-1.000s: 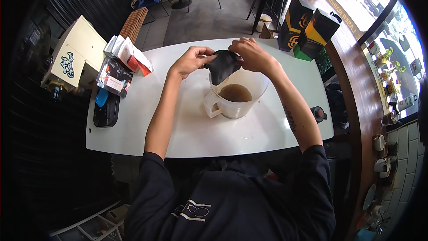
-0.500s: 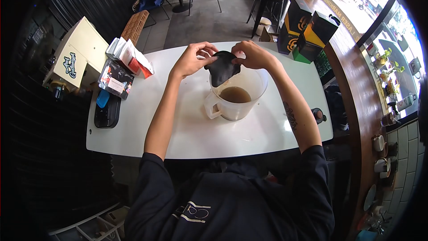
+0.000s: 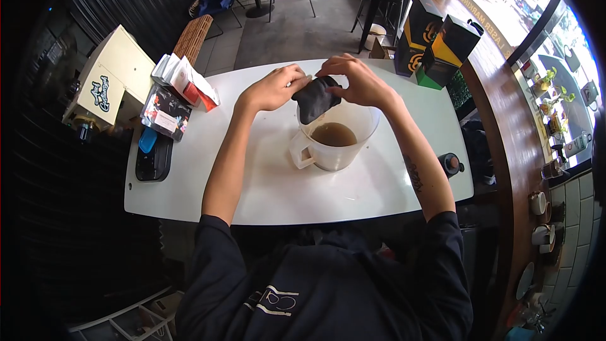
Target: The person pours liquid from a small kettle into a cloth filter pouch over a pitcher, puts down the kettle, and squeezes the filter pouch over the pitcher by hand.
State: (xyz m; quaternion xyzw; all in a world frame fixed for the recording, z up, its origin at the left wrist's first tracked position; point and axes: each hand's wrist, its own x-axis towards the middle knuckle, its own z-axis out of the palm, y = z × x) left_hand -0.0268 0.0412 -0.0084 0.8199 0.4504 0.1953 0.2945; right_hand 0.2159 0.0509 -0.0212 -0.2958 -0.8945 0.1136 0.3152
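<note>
A soft black piece, cloth-like or rubbery (image 3: 314, 102), hangs over the back left rim of a large translucent pitcher (image 3: 341, 153). My left hand (image 3: 274, 89) pinches its left upper edge. On the other side my right hand (image 3: 358, 82) grips the upper right edge between thumb and fingers. Brown liquid (image 3: 333, 134) lies in the bottom of the pitcher, whose handle points toward the front left. The hanging piece hides part of the rim.
The pitcher stands on a white table (image 3: 271, 196). At the left are a black tray (image 3: 153, 161) with a blue item, packets (image 3: 188, 85) and a cream cabinet (image 3: 120, 76). A dark bottle (image 3: 450, 164) and black boxes (image 3: 445, 50) are at the right.
My right hand has shifted its fingers on the black piece, and my left hand has closed more tightly at its edge. The piece looks more folded. The pitcher has stayed in place.
</note>
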